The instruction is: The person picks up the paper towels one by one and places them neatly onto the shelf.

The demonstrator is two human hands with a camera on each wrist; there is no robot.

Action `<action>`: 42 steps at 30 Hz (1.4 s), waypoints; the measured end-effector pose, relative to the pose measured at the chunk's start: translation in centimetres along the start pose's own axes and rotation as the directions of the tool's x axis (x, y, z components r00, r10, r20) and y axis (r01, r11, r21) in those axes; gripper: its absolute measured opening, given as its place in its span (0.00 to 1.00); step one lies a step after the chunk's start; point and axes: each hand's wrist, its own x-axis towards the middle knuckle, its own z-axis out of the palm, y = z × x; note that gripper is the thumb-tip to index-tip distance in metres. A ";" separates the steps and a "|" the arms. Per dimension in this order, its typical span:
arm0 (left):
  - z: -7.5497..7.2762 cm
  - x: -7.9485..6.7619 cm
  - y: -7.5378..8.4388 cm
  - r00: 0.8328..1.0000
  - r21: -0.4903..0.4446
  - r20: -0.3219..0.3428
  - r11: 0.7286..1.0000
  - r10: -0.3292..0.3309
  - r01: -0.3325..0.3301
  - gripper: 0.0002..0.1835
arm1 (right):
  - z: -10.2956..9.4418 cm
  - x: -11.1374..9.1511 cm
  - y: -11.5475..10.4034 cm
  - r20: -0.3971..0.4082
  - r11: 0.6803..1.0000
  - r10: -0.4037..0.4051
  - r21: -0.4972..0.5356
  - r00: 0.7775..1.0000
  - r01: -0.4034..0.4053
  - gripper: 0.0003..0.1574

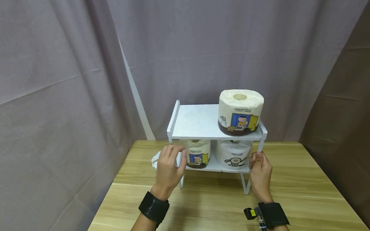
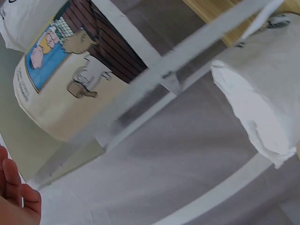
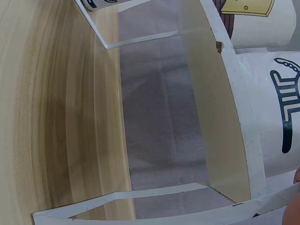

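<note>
A white two-tier rack (image 1: 196, 120) stands on the wooden table. One cartoon-printed toilet roll (image 1: 240, 112) sits at the right of its top shelf. Below, another cartoon roll (image 1: 199, 154) and a roll with a black line drawing (image 1: 235, 155) stand side by side. My left hand (image 1: 169, 168) is raised by the rack's left front post, thumb apart from the bent fingers, with nothing between them; its fingertips (image 2: 30, 194) show in the left wrist view. The right hand (image 1: 261, 171) grips the right front post, fingers curled round it.
A white-wrapped roll (image 2: 262, 93) lies left of the rack, partly hidden behind my left hand in the head view. Thin folding legs (image 1: 245, 184) carry the lower shelf above the wooden table (image 1: 303, 183). Grey curtains (image 1: 202, 48) hang behind.
</note>
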 end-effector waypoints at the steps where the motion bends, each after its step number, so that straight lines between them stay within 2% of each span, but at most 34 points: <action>1: -0.1 -0.1 -0.2 1.000 -0.009 -0.009 1.000 0.000 0.000 0.09 | 0.0 0.0 0.0 -0.003 1.000 0.003 0.002 1.000 -0.003 0.27; 8: -0.4 -0.8 -1.3 0.995 -0.040 -0.094 0.999 -0.038 0.035 0.09 | -0.3 0.1 -0.1 -0.011 1.000 0.004 -0.006 1.000 -0.004 0.29; 12: -0.5 -1.3 -1.8 0.992 -0.061 -0.111 0.996 -0.068 0.061 0.09 | -0.4 0.1 -0.1 -0.011 1.000 0.015 0.008 1.000 -0.015 0.30; 16: -0.5 -1.8 -2.3 0.985 -0.038 -0.114 0.991 -0.128 0.125 0.09 | -0.4 0.0 -0.1 -0.020 0.999 0.032 0.016 0.999 -0.031 0.29; 22: -0.6 -2.8 -3.6 0.965 0.028 -0.062 0.966 -0.255 0.257 0.06 | -0.2 0.0 -0.2 -0.019 0.999 0.035 0.002 0.999 -0.035 0.30; 27: -0.6 -3.7 -4.5 0.944 0.064 0.004 0.942 -0.330 0.329 0.07 | -0.2 0.0 -0.3 -0.018 0.999 0.027 -0.017 0.999 -0.027 0.29; 29: -0.5 -4.0 -4.9 0.928 0.080 0.038 0.926 -0.372 0.368 0.08 | -0.2 -0.1 -0.4 -0.014 0.999 0.024 -0.021 1.000 -0.025 0.29; 31: -0.4 -4.4 -5.4 0.904 0.104 0.083 0.906 -0.420 0.411 0.09 | -0.2 -0.1 -0.4 -0.010 0.999 0.022 -0.023 1.000 -0.022 0.29; 35: -0.4 -5.4 -6.3 0.836 0.190 0.192 0.855 -0.514 0.482 0.16 | -0.1 -0.1 -0.4 -0.006 1.000 0.024 -0.018 1.000 -0.024 0.30; 38: -0.3 -6.3 -6.9 0.793 0.285 0.258 0.828 -0.552 0.483 0.28 | 0.0 -0.1 -0.3 -0.007 0.999 0.030 -0.020 1.000 -0.030 0.30; 40: -0.1 -6.9 -7.3 0.774 0.337 0.288 0.817 -0.563 0.468 0.37 | 0.0 0.0 -0.3 -0.009 0.999 0.035 -0.019 0.999 -0.035 0.29; 42: 0.0 -7.3 -7.7 0.763 0.375 0.307 0.809 -0.569 0.453 0.45 | 0.1 0.0 -0.2 -0.011 0.999 0.033 -0.018 0.999 -0.033 0.29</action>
